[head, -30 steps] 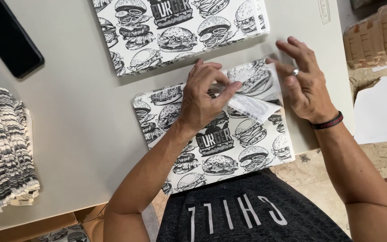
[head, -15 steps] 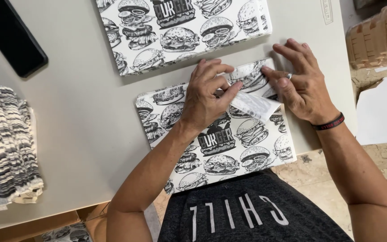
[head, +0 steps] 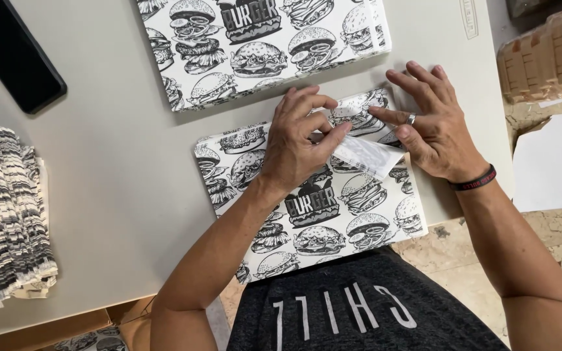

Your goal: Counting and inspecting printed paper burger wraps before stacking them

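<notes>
The left hand (head: 300,146) pinches a white strip (head: 369,156) atop the burger-print bag (head: 320,208). The right hand (head: 434,127) lies flat, its grip empty, on the bag's upper corner.

Packing workshop: stacked printed bags (head: 8,214)

On the pale worktop (head: 118,162) lies a flat paper bag (head: 313,214) printed with black-and-white burgers, and both hands rest on its upper part: the left hand (head: 304,146) presses down with fingers curled, pinching a white strip (head: 369,156) that peels off toward the right hand (head: 434,127), which lies flat with fingers spread, a ring on one finger and a dark band on the wrist. A second printed bag (head: 261,45) lies just above it, slightly apart. A stack of folded bags (head: 4,214) sits at the left edge, and a black phone (head: 11,55) lies at the upper left.
</notes>
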